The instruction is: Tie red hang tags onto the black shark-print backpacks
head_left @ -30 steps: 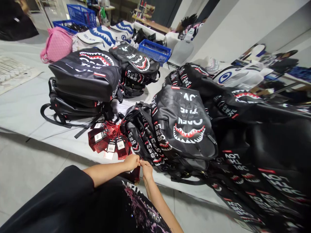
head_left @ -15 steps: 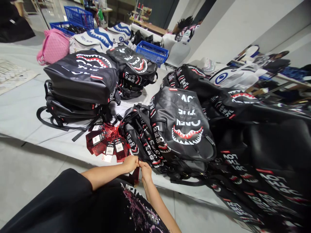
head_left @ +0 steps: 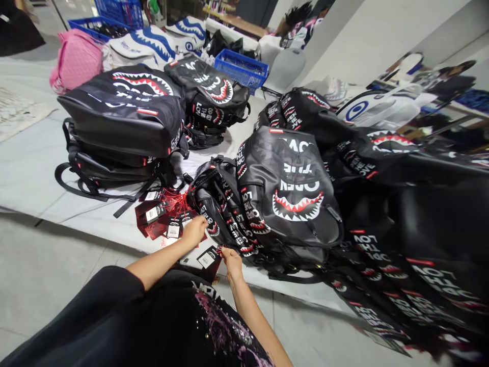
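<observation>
My right hand (head_left: pixel 232 262) pinches the red string of a black hang tag (head_left: pixel 207 258) with a white barcode label, at the table's front edge. Up and to the left, my left hand (head_left: pixel 194 230) is closed, its fingers curled beside the small front part of a black backpack (head_left: pixel 208 206); what it grips, if anything, is hidden. Behind that hand lies a bunch of red and black hang tags (head_left: pixel 155 214) on red strings. A larger black backpack (head_left: pixel 292 183) with shark-mouth print and white lettering lies just right of my hands.
Stacked black backpacks (head_left: pixel 122 112) stand at the left of the white table (head_left: pixel 30 168). More backpacks (head_left: pixel 401 229) crowd the right side. Behind are a pink bag (head_left: pixel 78 58), white bags with blue print (head_left: pixel 147 46) and a blue crate (head_left: pixel 242 69).
My hands have moved apart: the left went up and left toward the bunch of tags, while the right stayed nearly in place. The hang tag below the right hand now shows its label.
</observation>
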Tool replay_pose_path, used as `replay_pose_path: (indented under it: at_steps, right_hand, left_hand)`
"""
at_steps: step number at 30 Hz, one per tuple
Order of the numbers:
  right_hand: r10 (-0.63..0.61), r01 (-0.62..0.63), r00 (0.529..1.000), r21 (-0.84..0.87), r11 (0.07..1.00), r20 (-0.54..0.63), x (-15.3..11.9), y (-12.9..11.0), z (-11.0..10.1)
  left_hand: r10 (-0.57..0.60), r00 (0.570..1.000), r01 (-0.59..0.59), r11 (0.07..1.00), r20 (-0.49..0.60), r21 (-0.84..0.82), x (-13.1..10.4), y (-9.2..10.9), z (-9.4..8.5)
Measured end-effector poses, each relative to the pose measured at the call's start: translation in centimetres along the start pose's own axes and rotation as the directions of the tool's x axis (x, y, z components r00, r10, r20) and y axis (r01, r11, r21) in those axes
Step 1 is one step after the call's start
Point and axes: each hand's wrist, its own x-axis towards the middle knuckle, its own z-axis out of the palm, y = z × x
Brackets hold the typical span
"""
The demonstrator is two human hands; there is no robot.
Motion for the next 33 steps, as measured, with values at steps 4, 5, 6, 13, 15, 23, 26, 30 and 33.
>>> replay_pose_path:
  at_steps: [4, 5, 6, 13, 15, 23, 26, 30, 33]
  right_hand:
    - [-0.09, 0.082, 0.995, -0.18, 0.98, -0.036, -0.5, -0.7, -0.6]
    - [-0.154, 0.132, 0.986, -0.258, 0.957, -0.068, -0.7, -0.9, -0.6]
    - [-0.221, 0.18, 0.971, -0.333, 0.926, -0.089, -1.0, -1.3, -0.6]
    - [-0.38, 0.43, 0.903, -0.422, 0.798, 0.2, -1.1, -4.6, 2.4]
    - [-0.366, 0.487, 0.863, -0.378, 0.787, 0.349, 0.0, -5.7, 5.0]
    - [-0.159, 0.518, 0.697, -0.339, 0.785, 0.699, 4.2, -11.3, 20.2]
    - [-0.127, 0.467, 0.745, -0.376, 0.801, 0.654, 5.6, -12.7, 22.4]
    - [-0.107, 0.4, 0.813, -0.414, 0.818, 0.572, 7.2, -13.5, 22.3]
    - [-0.118, 0.426, 0.789, -0.398, 0.812, 0.603, 7.4, -14.0, 21.1]
  left_hand:
    - [-0.181, 0.95, 0.238, 0.947, -0.254, 0.215, 4.0, -3.3, -4.9]
    - [-0.227, 0.948, 0.282, 0.926, -0.225, 0.251, 4.8, -3.9, -5.6]
    - [-0.27, 0.946, 0.311, 0.911, -0.178, 0.272, 5.5, -4.5, -6.1]
    - [-0.336, 0.94, 0.337, 0.9, -0.053, 0.276, 6.9, -5.2, -6.9]
    - [-0.302, 0.951, 0.309, 0.903, -0.07, 0.299, 6.5, -4.8, -7.5]
    - [-0.251, 0.968, 0.231, 0.841, -0.027, 0.489, 5.1, -3.6, -10.2]
    - [-0.286, 0.956, 0.208, 0.813, 0.063, 0.544, 5.1, -4.1, -11.8]
    - [-0.286, 0.93, 0.104, 0.808, 0.231, 0.58, 3.9, -5.6, -13.5]
    - [-0.279, 0.929, 0.128, 0.859, 0.244, 0.496, 2.3, -5.9, -14.0]
